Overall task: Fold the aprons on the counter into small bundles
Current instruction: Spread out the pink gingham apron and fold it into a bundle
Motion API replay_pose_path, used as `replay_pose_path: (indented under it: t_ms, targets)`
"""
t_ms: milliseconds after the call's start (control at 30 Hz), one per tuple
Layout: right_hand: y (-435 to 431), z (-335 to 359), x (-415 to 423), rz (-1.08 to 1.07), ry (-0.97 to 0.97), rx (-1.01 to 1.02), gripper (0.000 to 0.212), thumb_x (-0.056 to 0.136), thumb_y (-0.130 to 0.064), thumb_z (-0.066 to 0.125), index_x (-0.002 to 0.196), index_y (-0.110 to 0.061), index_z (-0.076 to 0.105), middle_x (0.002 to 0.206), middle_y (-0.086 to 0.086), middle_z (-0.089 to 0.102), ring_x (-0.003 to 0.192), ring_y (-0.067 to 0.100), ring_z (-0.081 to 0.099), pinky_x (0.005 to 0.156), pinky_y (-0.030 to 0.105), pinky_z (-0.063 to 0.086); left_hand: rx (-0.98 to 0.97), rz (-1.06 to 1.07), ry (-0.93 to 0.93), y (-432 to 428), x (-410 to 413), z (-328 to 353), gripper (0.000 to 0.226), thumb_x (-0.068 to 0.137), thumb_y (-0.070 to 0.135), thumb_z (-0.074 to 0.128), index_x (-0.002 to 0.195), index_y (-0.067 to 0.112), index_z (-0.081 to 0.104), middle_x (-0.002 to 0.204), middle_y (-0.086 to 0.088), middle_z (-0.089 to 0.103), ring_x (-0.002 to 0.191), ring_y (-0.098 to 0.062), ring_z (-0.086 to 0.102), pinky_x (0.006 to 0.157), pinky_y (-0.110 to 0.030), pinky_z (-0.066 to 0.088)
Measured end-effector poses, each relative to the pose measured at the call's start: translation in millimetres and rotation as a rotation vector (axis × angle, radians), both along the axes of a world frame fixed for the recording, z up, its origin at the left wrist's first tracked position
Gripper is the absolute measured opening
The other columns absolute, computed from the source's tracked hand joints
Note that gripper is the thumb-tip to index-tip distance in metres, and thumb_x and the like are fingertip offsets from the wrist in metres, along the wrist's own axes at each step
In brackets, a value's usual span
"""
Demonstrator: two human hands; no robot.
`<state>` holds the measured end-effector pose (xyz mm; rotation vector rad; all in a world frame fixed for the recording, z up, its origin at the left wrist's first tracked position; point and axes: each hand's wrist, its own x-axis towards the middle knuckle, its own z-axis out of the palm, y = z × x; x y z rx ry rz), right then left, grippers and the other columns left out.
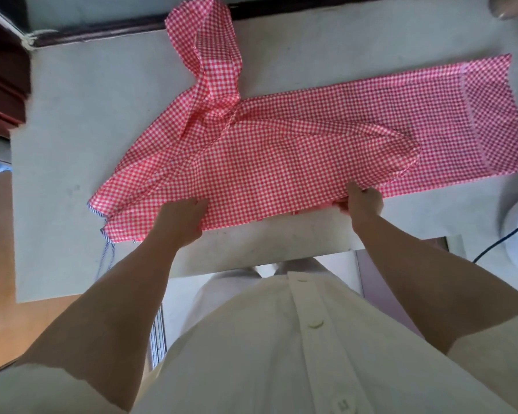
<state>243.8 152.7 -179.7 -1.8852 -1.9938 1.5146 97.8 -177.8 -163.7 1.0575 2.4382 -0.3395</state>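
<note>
– Apron (pixel 281 156), red-and-white checked: where does it lie?
– Spread crumpled across the white tabletop (pixel 72 115), one end running off to the right and a twisted part reaching toward the far edge.
– And the hands?
– Both bare forearms reach forward. The left hand (pixel 183 219) grips the near edge of the cloth, knuckles up, fingers curled into it. The right hand (pixel 364 204) pinches the same edge further right, fingertips tucked beneath the fabric, which is raised slightly off the surface there.
</note>
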Motion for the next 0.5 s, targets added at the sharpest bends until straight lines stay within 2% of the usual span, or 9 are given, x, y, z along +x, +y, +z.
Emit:
replay_pose_path:
  t_ms: [100,167,267,333,433,500]
  targets:
    - [6.5,-0.1,-3.6,0.012,-0.011,0.098,0.017,0.09,-0.024,0.052,0.088,-0.008,0.058,0.085,0.015,0.069,0.08,0.034,0.069,0.076,0.05,0.059,0.006,-0.04,0.0,3.4,2.9,-0.7,0.026,0.092,0.019,0.058,0.117,0.013,0.06,0.099,-0.005,0.069,0.091,-0.024,0.067,0.083,-0.037,0.056]
    - [8.6,3.9,-2.8,0.058,-0.033,0.04,0.02,0.09,-0.026,0.051,0.082,-0.01,0.058,0.081,0.013,0.07,0.076,0.03,0.069,0.075,0.045,0.06,-0.094,0.018,-0.043,4.6,4.4,-0.5,0.023,0.093,0.018,0.057,0.115,0.014,0.062,0.099,-0.003,0.068,0.093,-0.023,0.067,0.086,-0.034,0.056]
    - [7.6,14.8,2.0,0.234,-0.122,-0.173,0.032,0.098,-0.033,0.048,0.08,-0.01,0.06,0.069,0.007,0.07,0.06,0.024,0.068,0.056,0.028,0.052,-0.082,0.146,-0.18,6.7,1.2,0.0,0.037,0.089,0.031,0.063,0.121,0.015,0.055,0.112,-0.004,0.065,0.105,-0.025,0.063,0.087,-0.031,0.053]
    - [11.2,23.3,2.4,0.332,-0.196,-0.281,0.046,0.101,-0.041,0.04,0.079,-0.006,0.06,0.065,0.009,0.066,0.054,0.024,0.065,0.051,0.024,0.041,-0.002,0.24,-0.243,9.7,-4.5,3.8,0.042,0.091,0.044,0.061,0.12,0.016,0.055,0.115,-0.004,0.063,0.108,-0.027,0.061,0.089,-0.034,0.05]
    - [20.9,37.4,-5.9,0.555,-0.328,-0.597,0.068,0.1,-0.057,0.032,0.081,-0.001,0.064,0.065,0.012,0.067,0.053,0.021,0.064,0.048,0.026,0.034,0.148,0.29,-0.176,17.6,-18.5,6.8,0.031,0.094,0.045,0.053,0.104,0.017,0.064,0.105,-0.002,0.069,0.094,-0.021,0.064,0.086,-0.036,0.052]
    - [24.8,48.2,-22.1,0.719,-0.392,-0.742,0.063,0.099,-0.055,0.037,0.084,-0.001,0.065,0.068,0.011,0.068,0.057,0.019,0.066,0.046,0.021,0.032,0.251,0.304,-0.069,26.2,-27.6,9.0,0.023,0.093,0.035,0.054,0.099,0.015,0.063,0.1,-0.005,0.067,0.091,-0.023,0.063,0.079,-0.038,0.052]
